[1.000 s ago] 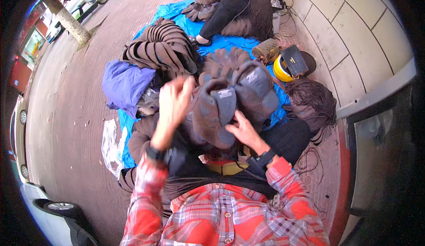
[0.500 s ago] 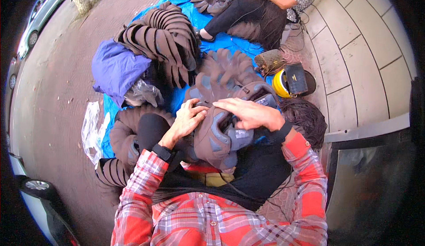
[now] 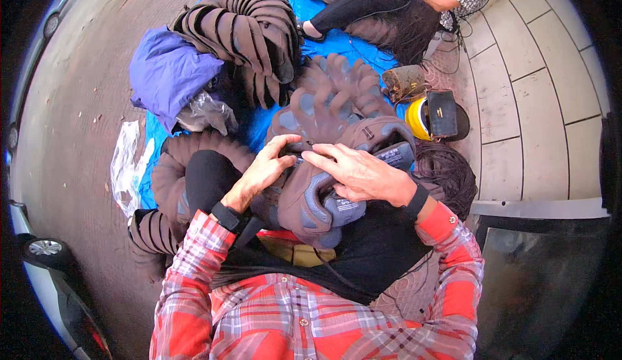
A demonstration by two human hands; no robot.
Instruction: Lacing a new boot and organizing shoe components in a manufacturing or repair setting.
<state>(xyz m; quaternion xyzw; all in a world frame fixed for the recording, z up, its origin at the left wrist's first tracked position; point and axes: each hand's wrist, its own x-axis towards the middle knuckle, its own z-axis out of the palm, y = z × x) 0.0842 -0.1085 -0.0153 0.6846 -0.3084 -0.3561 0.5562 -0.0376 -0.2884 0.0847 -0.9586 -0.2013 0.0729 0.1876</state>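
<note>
A brown shoe upper [image 3: 299, 195] with blue mesh panels and a light printed label inside rests over my lap. My left hand [image 3: 264, 169] pinches its far edge between thumb and fingers. Close beside it, my right hand [image 3: 363, 173] grips the same edge, fingers bent over the top. Whatever small thing may lie between the fingertips is hidden. Another shoe upper [image 3: 374, 132] lies just beyond my right hand. Farther off, a fanned row of shoe uppers [image 3: 327, 101] spreads over the blue sheet [image 3: 350, 52].
Stacked uppers [image 3: 240, 29] and a purple bag [image 3: 168, 71] lie at far left. A yellow bucket [image 3: 416, 119] holding a black pouch [image 3: 443, 114] stands right, near a bundle of dark laces [image 3: 447, 173]. Another person's leg [image 3: 353, 13] stretches across the sheet beside a tiled wall [image 3: 538, 94].
My left fingers have drawn into a pinch at the upper's edge. My right fingers, stretched flat across it before, are now more bent. The whole view has shifted slightly.
</note>
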